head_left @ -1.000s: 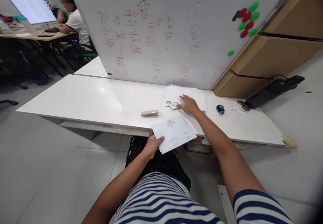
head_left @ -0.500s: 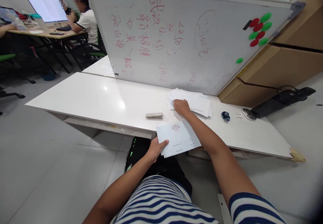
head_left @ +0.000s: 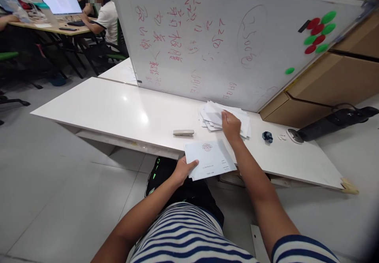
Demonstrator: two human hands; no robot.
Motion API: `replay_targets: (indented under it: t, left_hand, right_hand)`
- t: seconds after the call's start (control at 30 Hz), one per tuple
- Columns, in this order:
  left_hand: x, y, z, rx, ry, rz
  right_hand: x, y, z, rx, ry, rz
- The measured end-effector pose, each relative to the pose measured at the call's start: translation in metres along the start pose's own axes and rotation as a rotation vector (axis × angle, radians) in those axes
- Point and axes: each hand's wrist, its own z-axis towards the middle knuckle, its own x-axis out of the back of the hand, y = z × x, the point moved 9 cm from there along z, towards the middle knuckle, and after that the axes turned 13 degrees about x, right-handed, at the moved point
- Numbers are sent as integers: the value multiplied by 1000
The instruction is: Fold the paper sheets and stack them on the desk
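Paper looks thin, light and easy to bend, so an edge grip seems best. Left hand point(head_left: 182, 169) pinches the envelope point(head_left: 209, 158) by its corner, at centre of the frame. Right hand point(head_left: 231, 123) rests with fingers closing on the paper pile point(head_left: 214, 115) just above, on the white table point(head_left: 118, 111).

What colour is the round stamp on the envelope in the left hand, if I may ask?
Red, on the pale envelope in the left hand, seen in the head view.
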Motion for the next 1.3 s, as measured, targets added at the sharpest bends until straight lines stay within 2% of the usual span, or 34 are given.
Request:
replay_targets:
  t: [0.07, 0.13, 0.2, 0.3, 0.4, 0.5, 0.57, 0.6, 0.67, 0.73, 0.77, 0.83, 0.93, 1.03, 1.1, 1.2, 1.3]
  left_hand:
    - [0, 0, 1, -7, -5, -4]
    - [0, 0, 2, -34, -3, -41]
    - [-3, 0, 2, -57, -37, -126]
    - [-17, -3, 1, -13, -191, -257]
    - [-27, -5, -2, 56, -278, -267]
    - [-21, -6, 0, 42, -201, -178]
    - [-13, -4, 1, -5, -121, -85]
    - [-10, -1, 1, -35, -95, -26]
    - [-8, 8, -2, -102, -86, 101]
    - [-10, 24, -9, -174, -114, 235]
    - [-12, 34, -14, -213, -133, 298]
    - [-17, 59, -23, -287, -157, 409]
    - [-24, 97, -32, -383, -148, 497]
    - [-28, 119, -30, -439, -126, 487]
    - [-26, 120, -23, -452, -99, 457]
    - [-22, 114, -12, -470, -52, 362]
    - [-23, 116, -12, -544, -11, 310]
  right_hand:
    - [33, -34, -29, 136, 86, -56]
    - [46, -67, -70, 230, 57, -61]
    - [37, -100, -113, 320, -44, -25]
    - [7, -135, -166, 364, -178, 14]
    - [-17, -148, -193, 270, -247, 15]
    - [-20, -151, -201, 214, -286, 86]
    - [-10, -140, -199, 169, -238, 150]
    - [0, -127, -197, 116, -179, 157]
    - [24, -86, -193, -73, -17, 131]
    - [42, -36, -194, -346, 109, 170]
    - [44, -15, -192, -451, 127, 281]
    - [38, 7, -178, -530, 63, 576]
    - [37, 11, -140, -464, -70, 828]
    - [43, 12, -114, -393, -58, 874]
    - [42, 15, -112, -386, -11, 847]
    - [41, 24, -126, -467, 120, 749]
    - [42, 21, -135, -499, 198, 663]
